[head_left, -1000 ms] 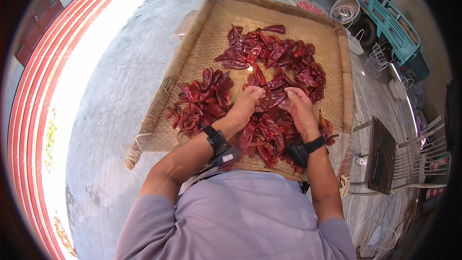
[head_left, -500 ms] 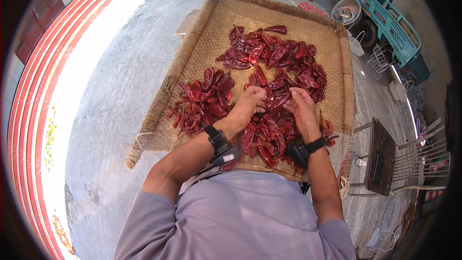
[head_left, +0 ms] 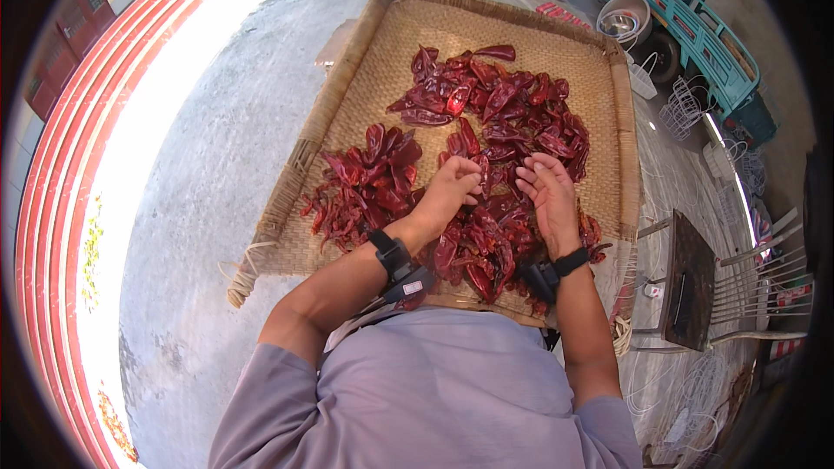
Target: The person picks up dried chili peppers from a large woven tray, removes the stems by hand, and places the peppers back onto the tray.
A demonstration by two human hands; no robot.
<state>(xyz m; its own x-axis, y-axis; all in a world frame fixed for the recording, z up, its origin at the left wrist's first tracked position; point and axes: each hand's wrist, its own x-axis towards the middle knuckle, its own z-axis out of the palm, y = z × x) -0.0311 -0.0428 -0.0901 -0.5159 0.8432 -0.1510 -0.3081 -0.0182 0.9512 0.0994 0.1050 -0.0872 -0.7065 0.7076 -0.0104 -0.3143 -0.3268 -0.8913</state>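
Observation:
Dried red chilies lie in loose heaps on a woven bamboo tray in front of me. My left hand is over the middle of the tray, its thumb and fingers closed in a pinch. A dark red chili shows right by those fingertips, but what they hold is hidden. To its right, my right hand has loosely bent fingers, apart, with nothing seen in them. One chili heap sits left of my hands. A larger, shinier heap spreads beyond them, and more chilies lie between my wrists.
A wooden chair stands on the right, beside tangled white cord. Past the tray's far right corner are a basin, wire baskets and a teal cargo tricycle. Red-edged steps run along the left.
My hands have drawn apart slightly. The right hand's fingers have loosened and spread from their pinch, while the left stays pinched in nearly the same place.

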